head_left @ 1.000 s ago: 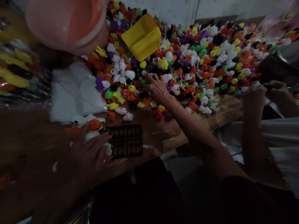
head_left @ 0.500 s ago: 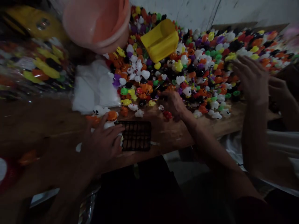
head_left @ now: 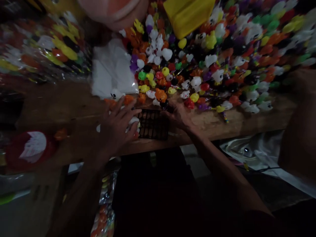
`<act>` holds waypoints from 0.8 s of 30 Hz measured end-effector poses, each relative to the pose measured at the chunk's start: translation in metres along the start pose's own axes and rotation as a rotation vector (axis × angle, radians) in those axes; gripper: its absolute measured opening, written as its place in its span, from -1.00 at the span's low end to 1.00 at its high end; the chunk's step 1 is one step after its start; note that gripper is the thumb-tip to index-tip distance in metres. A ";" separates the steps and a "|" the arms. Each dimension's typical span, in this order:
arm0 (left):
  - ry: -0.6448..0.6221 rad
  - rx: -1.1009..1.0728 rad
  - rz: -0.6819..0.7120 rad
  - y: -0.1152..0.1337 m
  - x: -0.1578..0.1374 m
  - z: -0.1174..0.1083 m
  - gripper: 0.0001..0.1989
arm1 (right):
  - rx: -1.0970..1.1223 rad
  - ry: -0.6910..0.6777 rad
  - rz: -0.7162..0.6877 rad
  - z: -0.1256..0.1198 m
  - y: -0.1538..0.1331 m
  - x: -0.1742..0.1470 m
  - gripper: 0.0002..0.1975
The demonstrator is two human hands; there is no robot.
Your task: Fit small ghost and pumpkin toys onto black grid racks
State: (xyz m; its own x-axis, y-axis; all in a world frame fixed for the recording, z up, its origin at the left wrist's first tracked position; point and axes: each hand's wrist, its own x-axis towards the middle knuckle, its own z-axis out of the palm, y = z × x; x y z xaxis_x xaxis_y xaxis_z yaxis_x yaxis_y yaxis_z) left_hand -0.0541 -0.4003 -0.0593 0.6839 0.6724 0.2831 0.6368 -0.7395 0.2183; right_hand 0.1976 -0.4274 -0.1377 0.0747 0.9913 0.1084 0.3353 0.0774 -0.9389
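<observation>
far left: clear plastic bags [head_left: 66, 49] packed with yellow, white, orange and black figures are heaped at the back; in front, a round red object with a torn white paper label [head_left: 33, 148] is seen, and a small orange plastic piece [head_left: 61, 134] is lying just beside it on the brown wooden table [head_left: 81, 107].

white bags: a flat stack of milky, translucent plastic bags [head_left: 113, 70] is laid behind the left hand.

left hand: the left hand [head_left: 116, 126] is held palm down, fingers spread, over a cluster of white and orange plastic figures; a white figure with black eyes [head_left: 115, 94] is left showing beyond the fingertips.

tray: a black, rectangular, openwork plastic grid [head_left: 154, 125] is placed flat near the table's front edge, between the two hands.

right hand: the right hand [head_left: 178, 115] is set by the grid's upper right corner, fingers bent; a shiny orange figure with a dark face [head_left: 161, 95] is seen near the fingertips, but whether anything is pinched cannot be told in the dim light.

behind: a pink plastic basin [head_left: 118, 14] and a yellow plastic scoop [head_left: 189, 18] are cut off by the top edge.

right: a wide pile of small, glossy, many-coloured figures [head_left: 237, 72] is spread across the table; at the far edge, a co-worker's blurred bare arm [head_left: 300, 128] is partly shown.
</observation>
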 end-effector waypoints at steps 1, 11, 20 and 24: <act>0.004 0.009 -0.001 0.001 -0.001 -0.002 -0.69 | -0.048 -0.007 -0.022 0.005 0.000 -0.002 -0.87; -0.076 0.060 -0.191 0.019 -0.006 -0.025 -0.82 | -0.050 -0.046 -0.141 0.043 -0.014 -0.001 -0.85; -0.046 0.098 -0.182 0.019 -0.012 -0.014 -0.79 | -0.138 -0.149 -0.095 0.073 -0.007 0.017 -0.87; -0.052 0.071 -0.197 0.016 -0.018 -0.008 -0.78 | -0.117 -0.107 -0.141 0.073 -0.001 0.013 -0.84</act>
State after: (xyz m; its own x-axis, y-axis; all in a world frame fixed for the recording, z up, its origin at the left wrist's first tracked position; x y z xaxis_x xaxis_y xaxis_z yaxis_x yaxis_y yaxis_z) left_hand -0.0589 -0.4239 -0.0535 0.5601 0.8058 0.1922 0.7823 -0.5908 0.1976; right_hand 0.1296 -0.4068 -0.1593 -0.0792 0.9776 0.1950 0.4425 0.2097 -0.8719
